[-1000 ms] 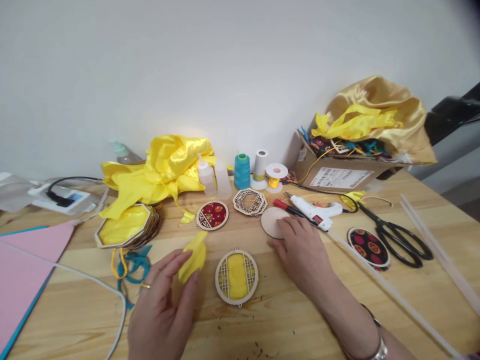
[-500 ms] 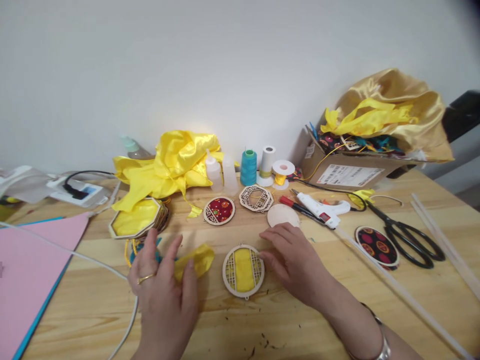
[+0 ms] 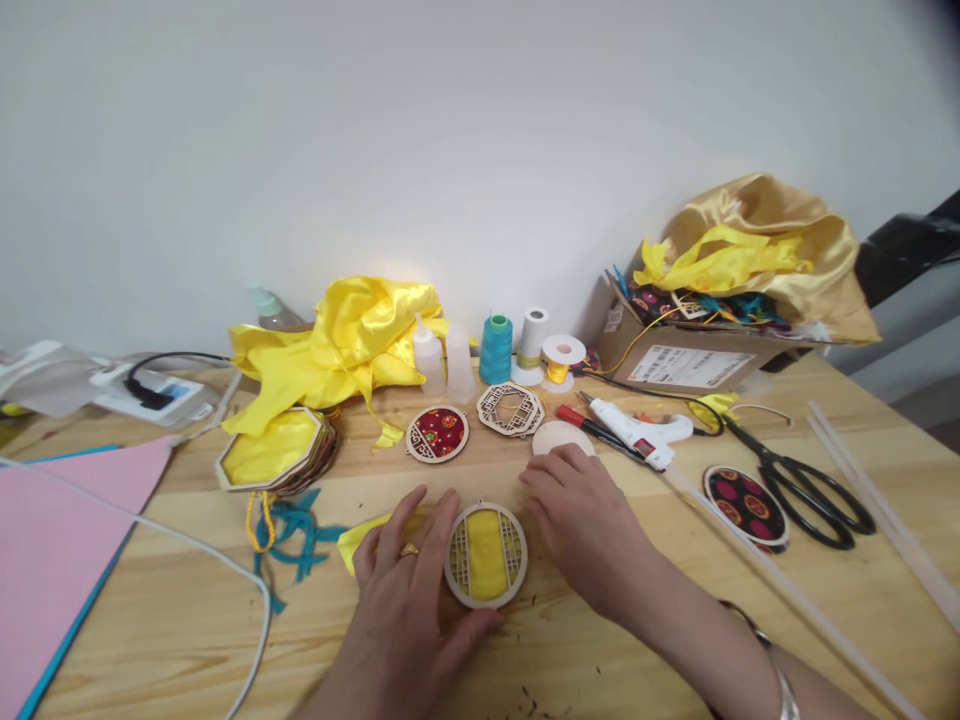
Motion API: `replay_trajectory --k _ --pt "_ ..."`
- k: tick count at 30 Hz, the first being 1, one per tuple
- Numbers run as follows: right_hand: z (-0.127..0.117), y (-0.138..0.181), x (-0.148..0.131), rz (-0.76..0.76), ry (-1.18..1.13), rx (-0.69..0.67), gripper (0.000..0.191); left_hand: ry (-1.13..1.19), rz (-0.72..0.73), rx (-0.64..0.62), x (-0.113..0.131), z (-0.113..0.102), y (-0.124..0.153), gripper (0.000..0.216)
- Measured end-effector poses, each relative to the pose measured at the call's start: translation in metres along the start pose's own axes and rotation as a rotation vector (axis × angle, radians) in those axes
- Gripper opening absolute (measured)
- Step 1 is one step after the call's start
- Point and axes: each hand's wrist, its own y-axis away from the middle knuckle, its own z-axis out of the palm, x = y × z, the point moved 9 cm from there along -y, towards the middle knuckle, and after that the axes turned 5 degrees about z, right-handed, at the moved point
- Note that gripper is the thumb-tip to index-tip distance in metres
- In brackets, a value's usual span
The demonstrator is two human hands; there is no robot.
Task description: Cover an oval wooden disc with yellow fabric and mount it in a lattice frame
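A round wooden lattice frame (image 3: 487, 555), backed with yellow fabric, lies flat on the table in front of me. My left hand (image 3: 412, 590) is at its left side, thumb below and fingers above, spread apart around the edge. Whether the fingertips press on the frame I cannot tell. Partly under that hand is a yellow fabric scrap (image 3: 360, 540). My right hand (image 3: 585, 530) hovers just right of the frame, fingers loosely bent with nothing visible in them. Its fingertips overlap the near edge of a pale round disc (image 3: 559, 437).
Behind stand a teal thread cone (image 3: 496, 350), bottles (image 3: 428, 358) and yellow satin (image 3: 367, 330). Octagonal frames (image 3: 270, 450) are stacked left, above teal scraps (image 3: 300, 535). To the right lie a glue gun (image 3: 637, 430), scissors (image 3: 802, 480) and a carton (image 3: 690, 365).
My left hand has moved right, from over the yellow scrap and teal pieces to the frame's left edge. My right hand stays beside the frame, its fingers slightly more curled. The view has shifted slightly.
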Motion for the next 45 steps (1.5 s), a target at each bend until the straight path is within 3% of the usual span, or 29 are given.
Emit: replay_trajectory --k 6,10,16,19,25,28,31,33,35,37,40,45 --pt "0.007 -0.041 0.004 -0.049 0.193 0.023 0.039 0.0 0.005 0.019 0.001 -0.002 0.0 0.079" --pt "0.018 -0.056 0.008 -0.065 0.193 0.018 0.033 0.02 0.007 0.038 0.0 -0.005 0.001 0.079" --pt "0.022 -0.053 0.007 -0.161 0.143 0.059 0.032 0.056 0.001 0.065 0.0 -0.008 0.001 0.074" --pt "0.019 -0.051 0.012 -0.171 0.091 0.113 0.031 0.073 -0.003 0.134 0.0 -0.019 0.0 0.069" --pt "0.009 -0.05 0.025 -0.2 -0.072 0.223 0.028 0.095 0.058 0.33 0.016 -0.058 0.003 0.059" --pt "-0.002 -0.048 0.026 -0.212 -0.138 0.275 0.027 0.272 0.027 0.287 0.022 -0.064 -0.003 0.052" --pt "-0.025 -0.04 0.023 -0.203 -0.24 0.36 0.028 0.623 -0.184 0.277 0.008 -0.056 -0.014 0.038" --pt "-0.043 -0.033 0.027 -0.134 -0.432 0.436 0.025 0.859 -0.351 0.278 -0.006 -0.042 -0.021 0.034" --pt "-0.048 -0.028 0.042 0.047 -0.732 0.457 0.019 1.05 -0.514 0.263 -0.018 -0.023 -0.025 0.04" --pt "-0.03 -0.027 0.054 0.269 -1.071 0.348 0.014 1.204 -0.631 0.27 -0.028 -0.007 -0.026 0.044" --pt "0.007 -0.025 0.055 0.492 -1.435 0.118 0.023 1.448 -0.662 0.23 -0.028 0.011 -0.027 0.044" --pt "0.031 -0.024 0.044 0.538 -1.533 -0.019 0.03 1.563 -0.689 0.144 -0.018 0.015 -0.025 0.033"
